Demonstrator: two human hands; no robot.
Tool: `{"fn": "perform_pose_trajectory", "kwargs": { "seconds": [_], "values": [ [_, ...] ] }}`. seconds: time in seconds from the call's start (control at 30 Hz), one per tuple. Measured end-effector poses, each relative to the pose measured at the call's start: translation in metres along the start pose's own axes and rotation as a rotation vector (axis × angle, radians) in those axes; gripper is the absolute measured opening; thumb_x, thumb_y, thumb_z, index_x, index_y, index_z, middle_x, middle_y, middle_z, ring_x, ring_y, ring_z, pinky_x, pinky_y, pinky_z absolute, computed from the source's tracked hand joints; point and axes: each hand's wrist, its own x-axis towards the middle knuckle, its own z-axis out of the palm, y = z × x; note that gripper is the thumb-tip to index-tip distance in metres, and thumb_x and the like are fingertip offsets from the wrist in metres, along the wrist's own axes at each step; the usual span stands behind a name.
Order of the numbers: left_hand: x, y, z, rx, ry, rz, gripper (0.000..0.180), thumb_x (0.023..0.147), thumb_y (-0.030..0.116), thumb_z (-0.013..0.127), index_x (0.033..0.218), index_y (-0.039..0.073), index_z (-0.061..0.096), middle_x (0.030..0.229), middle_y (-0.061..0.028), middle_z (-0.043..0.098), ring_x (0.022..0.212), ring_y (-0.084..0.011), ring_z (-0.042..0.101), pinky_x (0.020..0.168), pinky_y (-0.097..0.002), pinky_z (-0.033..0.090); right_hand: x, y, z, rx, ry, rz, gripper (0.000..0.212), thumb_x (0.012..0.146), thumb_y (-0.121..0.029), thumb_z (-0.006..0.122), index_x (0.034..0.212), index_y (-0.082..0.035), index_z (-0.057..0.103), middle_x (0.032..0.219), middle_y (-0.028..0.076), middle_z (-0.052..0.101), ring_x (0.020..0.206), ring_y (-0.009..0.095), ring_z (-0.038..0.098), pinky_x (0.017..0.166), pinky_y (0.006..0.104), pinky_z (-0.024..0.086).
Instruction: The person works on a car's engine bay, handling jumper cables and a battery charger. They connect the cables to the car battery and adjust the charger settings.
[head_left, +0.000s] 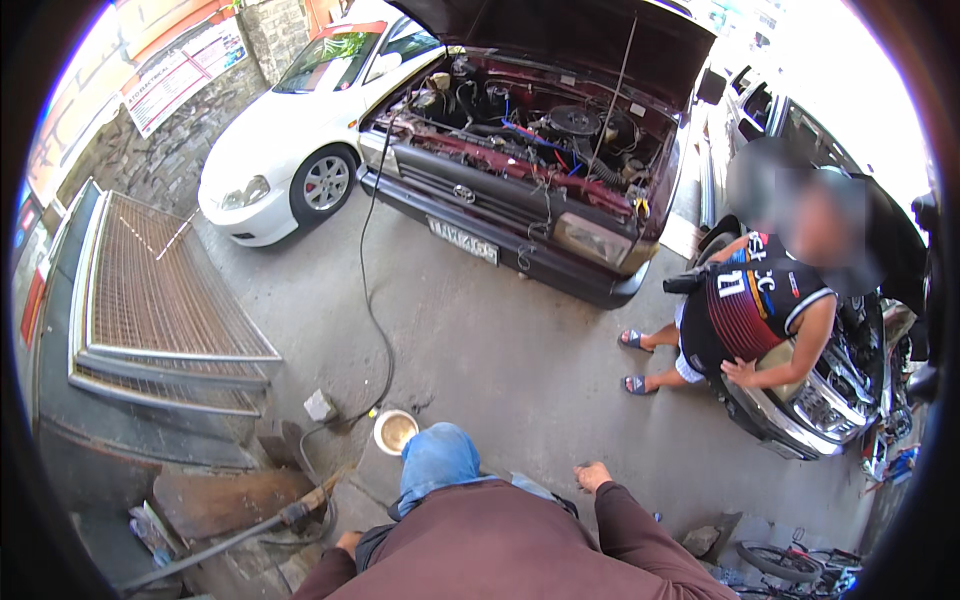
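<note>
Fingers (582, 472) of your right hand (598, 478), right of lower centre, look loosely bent; I cannot tell whether they grip anything. Your left hand (349, 541), at the lower edge left of centre, is partly hidden by clothing, so I cannot tell its fingers' state either. Near it, the pipe (230, 541) slants through the lower left; your sleeve could snag there if that arm swings outward. The bucket (379, 440) stands on the ground, left of lower centre, just beyond what looks like your knee (440, 462); a forward shove could tip it and spill its contents. The black line (365, 290), hose or cable, passes just beside it up to the maroon car (480, 195); a foot catching that could drag the bucket over. At left, the mesh panels (175, 300) could slide if knocked. At the top, the hood (540, 28) could drop if its thin rod (612, 95) were bumped.
</note>
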Motion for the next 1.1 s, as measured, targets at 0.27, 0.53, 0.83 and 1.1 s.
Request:
{"fn": "perform_pose_trajectory", "kwargs": {
  "seconds": [0.27, 0.53, 0.83, 1.1],
  "values": [
    [0.208, -0.042, -0.118, 0.072, -0.095, -0.017, 0.039, 0.095, 0.037, 0.056, 0.105, 0.005, 0.077, 0.11, -0.0201, 0.075, 0.108, -0.0331, 0.072, 0.087, -0.0428, 0.055, 0.166, -0.12, -0.033, -0.08, 0.026, -0.334, 0.047, 0.094, -0.04, 0.065, 0.118, -0.001, 0.074, 0.106, 0.028, 0.074, 0.095, 0.04, 0.074, 0.085, 0.0448, 0.058],
    [0.424, 0.092, -0.488, -0.838, 0.57, -0.068, 0.035, 0.092, 0.024, 0.062, 0.109, -0.004, 0.073, 0.089, -0.018, 0.076, 0.078, -0.0249, 0.074, 0.073, -0.0388, 0.057, 0.225, -0.388, -0.139, 0.039, 0.319, -0.581, 0.034, 0.097, -0.025, 0.068, 0.116, 0.004, 0.07, 0.089, 0.014, 0.076, 0.075, 0.021, 0.07, 0.069, 0.0352, 0.055],
    [0.444, 0.278, -0.745, -0.615, 0.69, 0.255, 0.038, 0.095, 0.021, 0.063, 0.122, -0.005, 0.069, 0.112, -0.022, 0.075, 0.109, -0.0287, 0.072, 0.096, -0.0374, 0.054, 0.283, -0.722, -0.306, -0.069, 0.537, -1.13, 0.019, 0.092, -0.018, 0.069, 0.097, 0.0, 0.071, 0.089, 0.022, 0.073, 0.086, 0.041, 0.071, 0.077, 0.0447, 0.056],
    [0.439, 0.387, -0.816, -0.701, 0.463, 0.449, 0.033, 0.098, 0.011, 0.063, 0.125, -0.008, 0.064, 0.114, -0.0164, 0.074, 0.11, -0.0222, 0.07, 0.096, -0.034, 0.053, 0.379, -0.821, -0.313, -0.238, 0.576, -0.551, 0.053, 0.085, -0.044, 0.079, 0.114, -0.002, 0.067, 0.11, 0.023, 0.074, 0.105, 0.041, 0.071, 0.091, 0.0482, 0.056]
  ]
}}
